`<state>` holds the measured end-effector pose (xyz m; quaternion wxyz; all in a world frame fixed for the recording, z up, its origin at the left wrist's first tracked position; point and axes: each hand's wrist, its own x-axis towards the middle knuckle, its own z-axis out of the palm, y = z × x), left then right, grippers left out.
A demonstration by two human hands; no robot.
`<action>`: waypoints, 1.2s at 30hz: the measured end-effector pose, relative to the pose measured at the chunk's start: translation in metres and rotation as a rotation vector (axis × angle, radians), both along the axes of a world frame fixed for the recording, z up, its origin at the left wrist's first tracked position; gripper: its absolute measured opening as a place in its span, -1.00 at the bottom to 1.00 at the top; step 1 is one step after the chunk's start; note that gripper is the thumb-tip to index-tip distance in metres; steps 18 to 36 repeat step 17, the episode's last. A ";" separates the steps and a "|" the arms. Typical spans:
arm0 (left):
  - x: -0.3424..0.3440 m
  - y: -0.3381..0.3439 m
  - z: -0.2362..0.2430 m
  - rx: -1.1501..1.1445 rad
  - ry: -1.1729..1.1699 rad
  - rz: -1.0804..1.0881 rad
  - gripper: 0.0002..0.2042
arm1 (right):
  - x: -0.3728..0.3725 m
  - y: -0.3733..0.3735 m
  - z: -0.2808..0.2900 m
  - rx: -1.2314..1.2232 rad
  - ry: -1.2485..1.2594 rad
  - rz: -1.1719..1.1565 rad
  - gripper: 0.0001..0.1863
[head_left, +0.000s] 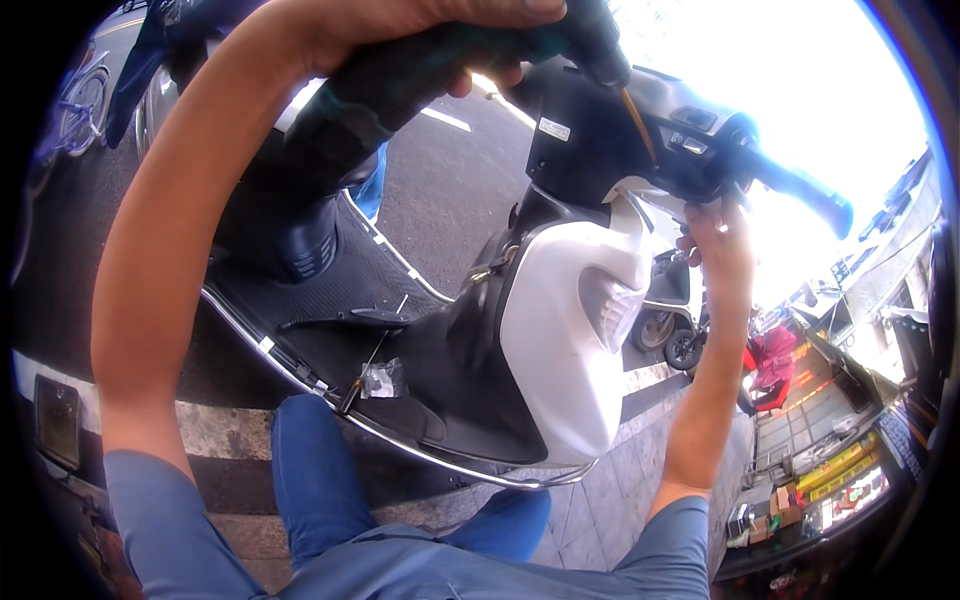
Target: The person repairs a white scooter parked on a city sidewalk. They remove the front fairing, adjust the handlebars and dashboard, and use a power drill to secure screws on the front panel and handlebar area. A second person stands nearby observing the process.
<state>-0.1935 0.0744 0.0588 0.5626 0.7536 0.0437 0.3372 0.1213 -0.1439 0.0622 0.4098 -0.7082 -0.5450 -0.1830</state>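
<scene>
Single head view, worn on the person's head, facing down and forward, tilted. It sits very close to a scooter (560, 330) filling the frame centre. Forearms enter from the lower edge; knees show at bottom centre. Fisheye bending curves the street toward the right rim. No second view overlaps.

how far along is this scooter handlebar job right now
Done: hard to say; a screwdriver and a small parts bag lie on the scooter's footboard. In hand: left hand grips one handlebar grip, right hand reaches under the handlebar housing. Left: unclear.
</scene>
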 end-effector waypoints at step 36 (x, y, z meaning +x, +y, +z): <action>-0.001 0.019 -0.008 0.086 -0.032 -0.088 -0.43 | 0.003 0.000 0.004 -0.068 -0.053 -0.010 -0.60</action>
